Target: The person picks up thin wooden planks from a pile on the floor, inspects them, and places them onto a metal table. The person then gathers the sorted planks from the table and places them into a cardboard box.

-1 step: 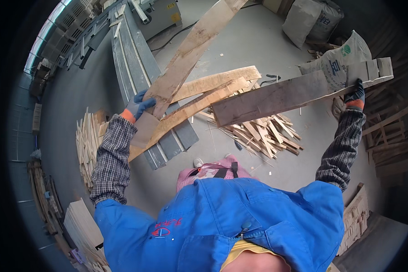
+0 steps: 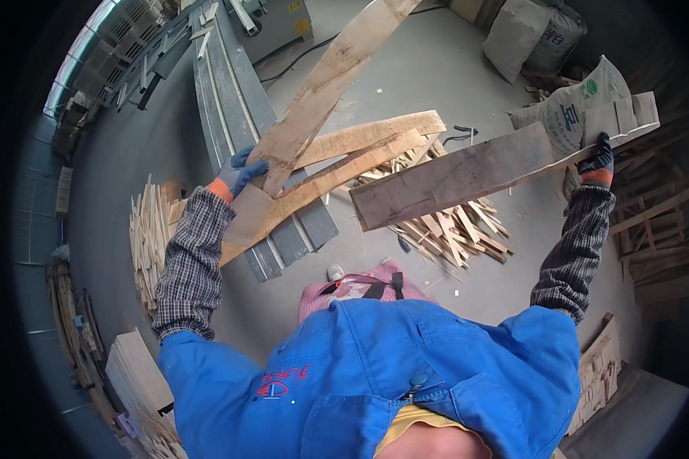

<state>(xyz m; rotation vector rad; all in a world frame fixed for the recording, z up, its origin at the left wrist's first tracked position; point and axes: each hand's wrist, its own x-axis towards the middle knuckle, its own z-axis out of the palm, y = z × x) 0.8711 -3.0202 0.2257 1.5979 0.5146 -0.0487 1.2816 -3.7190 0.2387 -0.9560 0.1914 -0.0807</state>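
My left hand [image 2: 241,172], in a blue glove with an orange cuff, grips a bundle of long pale wooden slabs [image 2: 325,84] that fan out up and to the right above the floor. My right hand [image 2: 597,159], in a dark glove with an orange cuff, holds the far end of a grey weathered board [image 2: 452,180]. That board slants down toward the middle and crosses in front of the slab tips. Both arms are raised and spread wide, in checked sleeves over a blue jacket.
A heap of wood offcuts [image 2: 455,229] lies on the concrete floor below the board. Long grey metal profiles [image 2: 226,99] run along the left, beside a stack of thin sticks [image 2: 149,237]. Filled sacks [image 2: 566,107] and pallets [image 2: 658,237] stand at the right; stacked boards [image 2: 134,379] lie lower left.
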